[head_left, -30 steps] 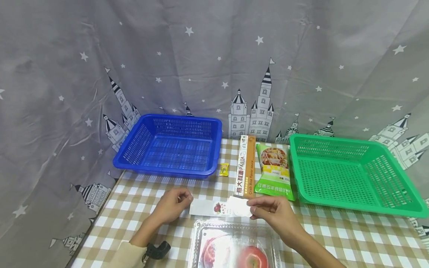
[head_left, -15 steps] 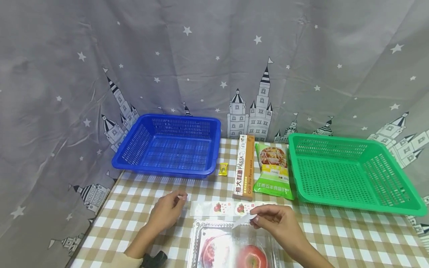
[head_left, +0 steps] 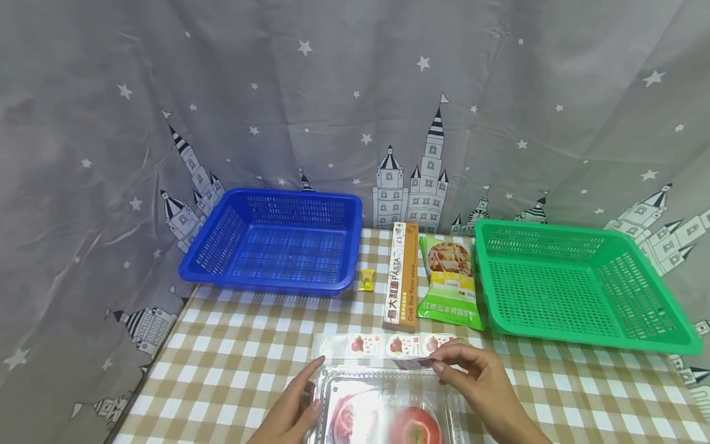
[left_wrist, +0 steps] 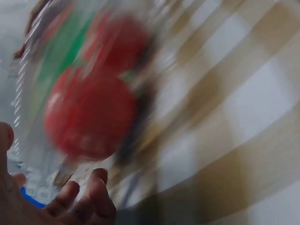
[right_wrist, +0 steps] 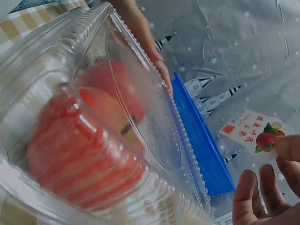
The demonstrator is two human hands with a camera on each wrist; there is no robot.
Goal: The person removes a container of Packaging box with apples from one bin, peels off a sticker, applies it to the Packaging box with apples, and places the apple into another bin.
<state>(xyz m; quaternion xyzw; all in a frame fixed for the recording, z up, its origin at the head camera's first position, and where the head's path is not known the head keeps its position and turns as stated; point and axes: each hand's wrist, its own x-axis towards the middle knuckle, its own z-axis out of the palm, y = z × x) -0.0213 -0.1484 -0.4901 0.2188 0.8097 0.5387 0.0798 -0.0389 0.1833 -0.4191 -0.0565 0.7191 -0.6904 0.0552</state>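
Note:
A clear plastic box [head_left: 388,375] lies at the near edge of the head view with red apples [head_left: 416,427] inside. My left hand [head_left: 294,404] is at the box's left side, fingers extended and loosely bent; whether it touches the wall cannot be told. In the blurred left wrist view, its fingers [left_wrist: 96,192] are spread beside the box. Between thumb and finger my right hand [head_left: 477,379] pinches an apple-printed sticker [right_wrist: 251,131] above the box's far right edge. Just behind the box lies a strip of similar stickers [head_left: 360,346].
A blue basket [head_left: 266,285] stands back left, a green basket [head_left: 599,342] at right. Between them are a small yellow packet [head_left: 367,280], a pasta box [head_left: 402,277] and a green food bag [head_left: 452,283]. A grey curtain [head_left: 310,92] hangs behind the checked table [head_left: 222,345].
My right hand has lifted the sticker off the strip, turned it over and moved slightly right and nearer. My left hand has left the strip's end and come to the box's left side.

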